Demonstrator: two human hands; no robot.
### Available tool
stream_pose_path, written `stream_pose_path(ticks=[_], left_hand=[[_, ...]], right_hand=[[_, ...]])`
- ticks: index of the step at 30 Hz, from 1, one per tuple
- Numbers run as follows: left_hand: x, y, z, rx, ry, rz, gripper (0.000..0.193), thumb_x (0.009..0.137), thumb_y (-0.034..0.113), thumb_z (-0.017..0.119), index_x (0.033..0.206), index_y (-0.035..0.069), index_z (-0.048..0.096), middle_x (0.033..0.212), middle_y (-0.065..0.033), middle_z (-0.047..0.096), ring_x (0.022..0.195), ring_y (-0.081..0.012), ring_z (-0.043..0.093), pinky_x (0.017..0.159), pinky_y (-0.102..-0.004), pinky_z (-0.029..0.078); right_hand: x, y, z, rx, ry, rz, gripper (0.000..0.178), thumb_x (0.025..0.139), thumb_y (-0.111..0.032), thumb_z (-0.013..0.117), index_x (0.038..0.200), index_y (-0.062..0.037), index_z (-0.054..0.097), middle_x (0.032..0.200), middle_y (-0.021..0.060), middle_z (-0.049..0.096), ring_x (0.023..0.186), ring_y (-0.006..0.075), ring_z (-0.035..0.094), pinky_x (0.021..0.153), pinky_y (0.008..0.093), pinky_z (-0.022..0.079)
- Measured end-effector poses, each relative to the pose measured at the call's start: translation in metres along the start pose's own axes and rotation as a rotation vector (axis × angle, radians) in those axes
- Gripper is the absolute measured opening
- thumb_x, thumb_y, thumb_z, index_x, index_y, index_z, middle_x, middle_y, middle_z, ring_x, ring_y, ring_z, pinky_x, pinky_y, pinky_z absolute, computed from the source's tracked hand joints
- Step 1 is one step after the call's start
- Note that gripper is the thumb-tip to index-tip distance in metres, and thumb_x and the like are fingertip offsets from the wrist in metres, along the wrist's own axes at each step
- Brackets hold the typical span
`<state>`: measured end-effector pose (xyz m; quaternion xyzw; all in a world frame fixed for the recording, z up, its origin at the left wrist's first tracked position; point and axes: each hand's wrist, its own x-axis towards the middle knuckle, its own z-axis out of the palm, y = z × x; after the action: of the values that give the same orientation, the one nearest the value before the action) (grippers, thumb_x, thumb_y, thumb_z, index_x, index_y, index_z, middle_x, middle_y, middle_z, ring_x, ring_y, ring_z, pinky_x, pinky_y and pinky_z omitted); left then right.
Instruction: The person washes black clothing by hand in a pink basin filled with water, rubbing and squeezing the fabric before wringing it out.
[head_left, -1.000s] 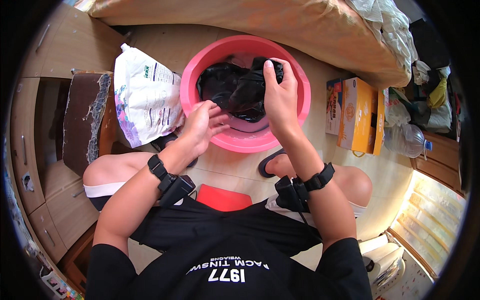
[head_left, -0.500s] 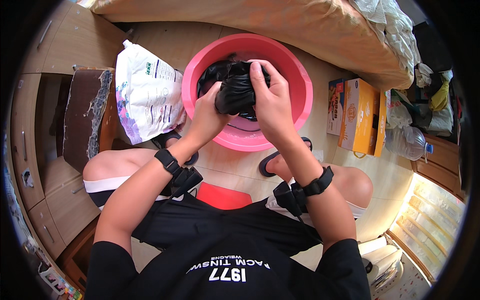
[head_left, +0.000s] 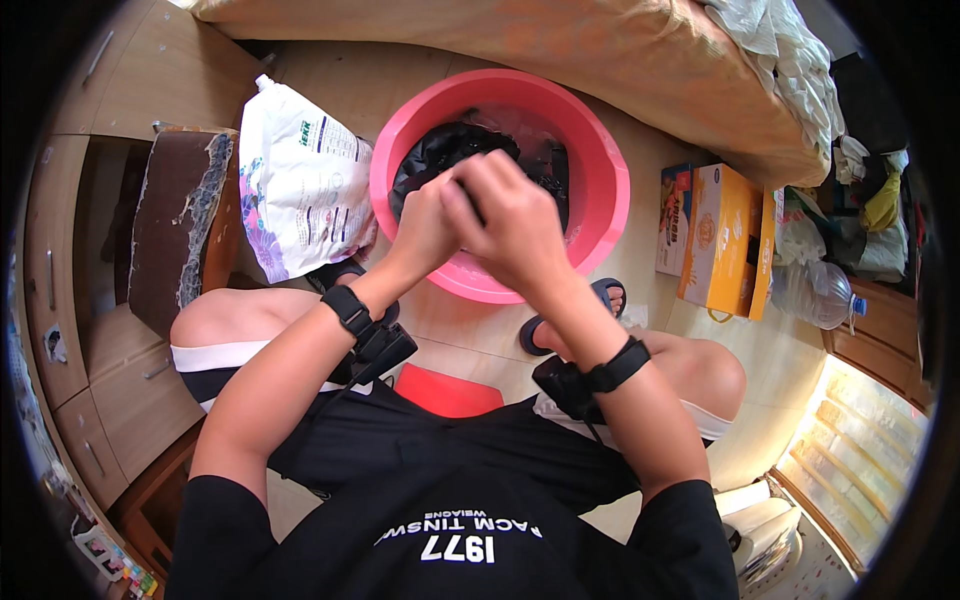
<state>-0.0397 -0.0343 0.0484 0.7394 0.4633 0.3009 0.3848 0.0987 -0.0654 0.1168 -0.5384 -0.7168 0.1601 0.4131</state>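
Note:
Over a round pink basin (head_left: 612,190) with some water in it, both of my hands are brought together. My left hand (head_left: 428,225) is closed on a shiny black wet cloth (head_left: 445,150), which bunches out beyond the knuckles down into the basin. Pressed against it, my right hand (head_left: 515,218) is curled round the same cloth, its fingers slightly blurred. Most of the gripped part is hidden behind the hands. More of the black material lies along the basin's inner right side.
A white pouch (head_left: 300,180) with a spout stands left of the basin, beside a worn brown box (head_left: 175,225). To the right are an orange carton (head_left: 718,240) and a clear plastic bottle (head_left: 815,290). A bed (head_left: 560,60) borders the far side. A red stool (head_left: 448,392) shows below.
The bunched black cloth has dropped lower into the basin. My right hand has turned over and come down against my left, fingers now curled instead of spread along the cloth.

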Motion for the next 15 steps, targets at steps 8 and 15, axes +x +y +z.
stream_pose_path(ticks=[8, 15], left_hand=[[-0.005, 0.014, 0.003, -0.220, -0.190, -0.078, 0.019, 0.073, -0.003, 0.064, 0.092, -0.006, 0.067, 0.080, -0.0292, 0.065, 0.083, -0.0468, 0.067, 0.068, -0.0446, 0.053], [-0.003, 0.010, 0.005, -0.052, -0.084, -0.062, 0.014, 0.081, 0.008, 0.066, 0.088, -0.004, 0.067, 0.081, -0.0274, 0.066, 0.082, -0.0445, 0.069, 0.065, -0.0438, 0.053]], right_hand=[[-0.009, 0.039, 0.012, -0.197, 0.072, 0.159, 0.026, 0.099, -0.021, 0.061, 0.080, -0.0057, 0.053, 0.072, 0.0166, 0.065, 0.063, 0.0384, 0.066, 0.052, 0.0466, 0.053], [-0.011, 0.017, 0.015, -0.112, 0.059, 0.035, 0.023, 0.094, -0.019, 0.066, 0.080, -0.0066, 0.053, 0.069, 0.0125, 0.060, 0.062, 0.0339, 0.065, 0.052, 0.0432, 0.052]])
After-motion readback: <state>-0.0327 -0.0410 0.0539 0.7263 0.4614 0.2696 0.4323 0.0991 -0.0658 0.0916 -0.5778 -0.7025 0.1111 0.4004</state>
